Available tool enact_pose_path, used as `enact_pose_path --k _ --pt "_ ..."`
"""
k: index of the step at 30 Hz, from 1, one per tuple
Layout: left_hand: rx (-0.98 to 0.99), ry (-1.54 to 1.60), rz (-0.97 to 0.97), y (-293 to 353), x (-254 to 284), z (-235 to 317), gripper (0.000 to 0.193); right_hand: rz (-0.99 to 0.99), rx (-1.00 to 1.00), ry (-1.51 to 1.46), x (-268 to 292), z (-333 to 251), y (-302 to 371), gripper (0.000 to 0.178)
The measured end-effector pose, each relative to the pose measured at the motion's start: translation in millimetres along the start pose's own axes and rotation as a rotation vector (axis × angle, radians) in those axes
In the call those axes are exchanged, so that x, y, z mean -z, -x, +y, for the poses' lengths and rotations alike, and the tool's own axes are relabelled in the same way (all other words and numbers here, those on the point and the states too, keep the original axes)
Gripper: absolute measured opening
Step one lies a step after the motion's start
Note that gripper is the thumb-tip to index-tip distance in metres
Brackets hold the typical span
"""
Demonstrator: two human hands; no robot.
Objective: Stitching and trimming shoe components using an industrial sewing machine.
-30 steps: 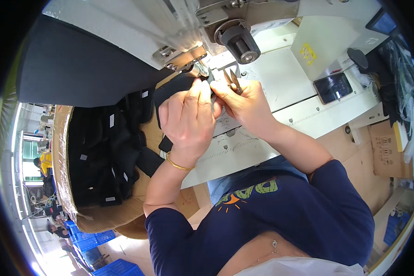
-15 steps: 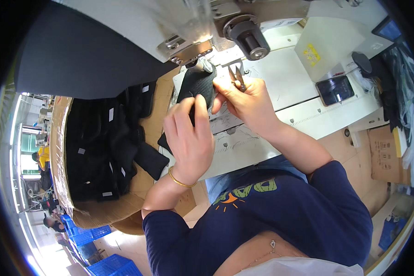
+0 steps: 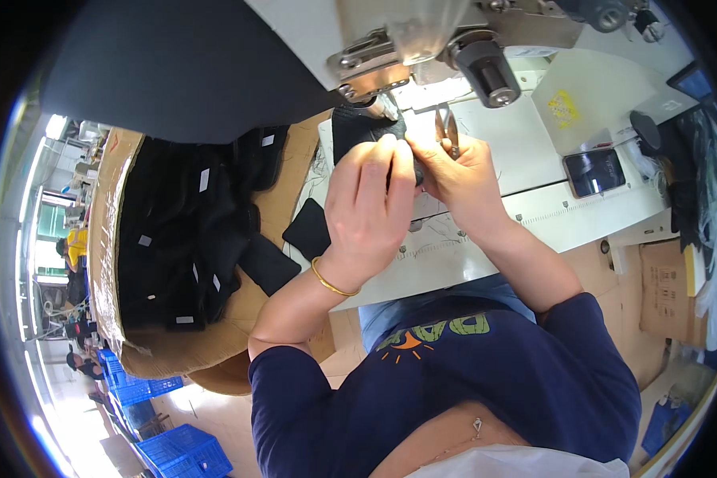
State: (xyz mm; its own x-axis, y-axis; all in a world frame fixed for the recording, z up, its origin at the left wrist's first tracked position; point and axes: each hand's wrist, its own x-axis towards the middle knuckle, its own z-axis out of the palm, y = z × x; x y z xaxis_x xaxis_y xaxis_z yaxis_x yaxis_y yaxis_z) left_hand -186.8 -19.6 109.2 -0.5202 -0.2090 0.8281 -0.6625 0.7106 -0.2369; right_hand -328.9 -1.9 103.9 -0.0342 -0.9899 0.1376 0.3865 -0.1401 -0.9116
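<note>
Under the sewing machine's head (image 3: 374,76) lies a black textured fabric piece (image 3: 352,127), its near edge raised between my hands. My left hand (image 3: 368,203), a gold bangle at its wrist, is closed with the fingertips gathered on that edge; they cover part of the cloth. My right hand (image 3: 464,179) is closed too, thumb and forefinger at the fabric's right edge. Dark thread snips (image 3: 447,131) are tucked in this same hand, blades pointing away from me. Another black fabric piece (image 3: 307,229) lies on the machine table just left of my left wrist.
To the left, a cardboard box (image 3: 215,350) holds several black pieces with white labels (image 3: 205,180). A phone (image 3: 594,172) lies on the white table (image 3: 498,143) at right. Blue crates (image 3: 185,452) stand on the floor at lower left. Loose threads are scattered near the fabric.
The view has shifted, so the machine sits farther right. My left hand has come closer to my right, and the fabric's near edge is now bunched between them. The snips remain in my right hand.
</note>
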Motion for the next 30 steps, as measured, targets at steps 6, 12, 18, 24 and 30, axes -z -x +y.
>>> enact_pose_path --k 6,12,18,24,30 --pt "0.003 0.024 -0.021 -9.4 -9.1 -9.5 0.030 -0.030 0.003 0.004 1.3 -2.0 -0.6 0.028" --pt "0.019 0.060 -0.030 -4.5 -10.4 -11.6 0.032 -0.041 0.033 0.023 5.8 4.5 -3.2 0.032" --pt "0.024 -0.003 0.104 12.3 -13.7 -11.7 0.035 -0.076 0.004 -0.008 17.4 12.8 5.3 0.028" --pt "0.001 -0.047 0.151 13.9 -24.6 -29.3 0.036 -0.181 0.022 -0.019 13.0 13.1 17.8 0.034" --pt "0.764 0.627 -0.359 26.4 21.5 -60.0 0.032 -0.311 0.214 0.640 41.9 3.2 21.7 0.034"
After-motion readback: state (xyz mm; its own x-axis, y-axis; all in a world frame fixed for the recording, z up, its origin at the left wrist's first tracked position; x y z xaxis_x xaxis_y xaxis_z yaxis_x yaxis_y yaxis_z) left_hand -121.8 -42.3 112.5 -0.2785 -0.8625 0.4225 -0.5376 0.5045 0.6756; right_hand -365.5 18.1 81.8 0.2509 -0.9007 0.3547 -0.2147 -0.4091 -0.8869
